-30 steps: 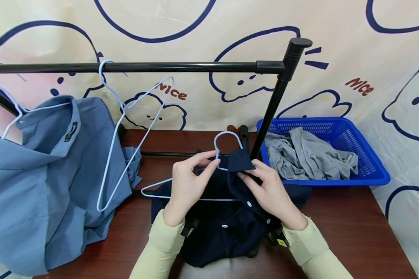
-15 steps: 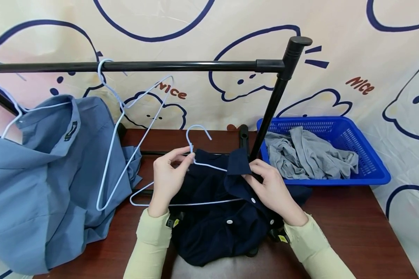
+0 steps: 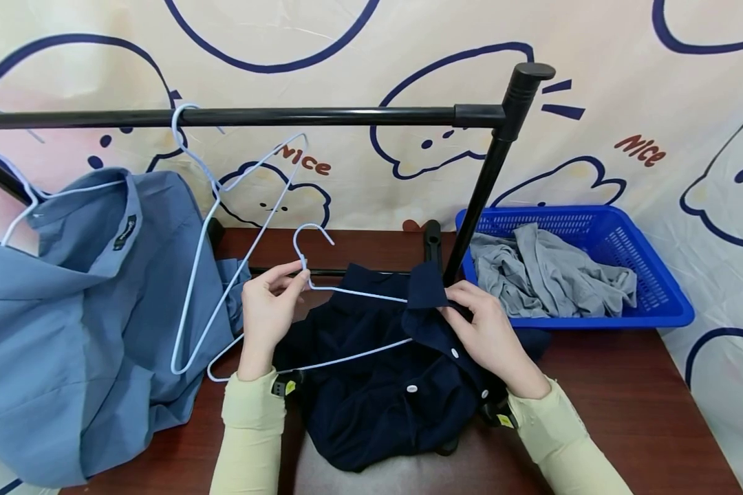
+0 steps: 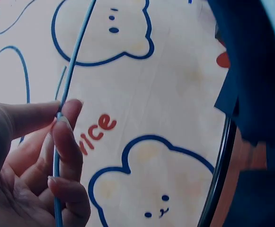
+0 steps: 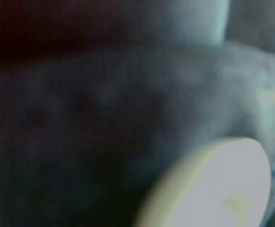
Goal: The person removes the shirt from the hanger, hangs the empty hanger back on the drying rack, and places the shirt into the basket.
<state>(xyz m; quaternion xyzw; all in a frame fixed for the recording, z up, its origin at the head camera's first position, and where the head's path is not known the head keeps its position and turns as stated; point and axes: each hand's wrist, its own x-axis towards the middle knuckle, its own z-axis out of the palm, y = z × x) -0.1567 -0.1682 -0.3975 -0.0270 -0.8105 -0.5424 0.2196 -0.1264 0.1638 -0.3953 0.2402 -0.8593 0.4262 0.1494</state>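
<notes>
A light-blue wire hanger (image 3: 359,295) lies partly inside a navy buttoned shirt (image 3: 371,426); its right end is hidden behind the collar (image 3: 426,285). My left hand (image 3: 266,306) pinches the hanger at the base of its hook, thumb and fingertips meeting there in the left wrist view too. The hanger's left corner sticks out past the shirt. With my right hand (image 3: 486,337) I hold the collar at its right edge. Dark cloth fills the right wrist view, with a blurred white button (image 5: 236,179) close to the camera.
A black rail (image 3: 347,117) crosses above the brown table (image 3: 644,412). From it hang a blue shirt (image 3: 87,330) on a hanger and a bare hanger (image 3: 192,295) close left of my left hand. A blue basket (image 3: 662,302) with grey cloth (image 3: 551,275) stands at right.
My left hand has moved left, drawing the hanger's hook away from the collar, so more of its upper arm shows. My right hand has shifted slightly right, still holding the collar.
</notes>
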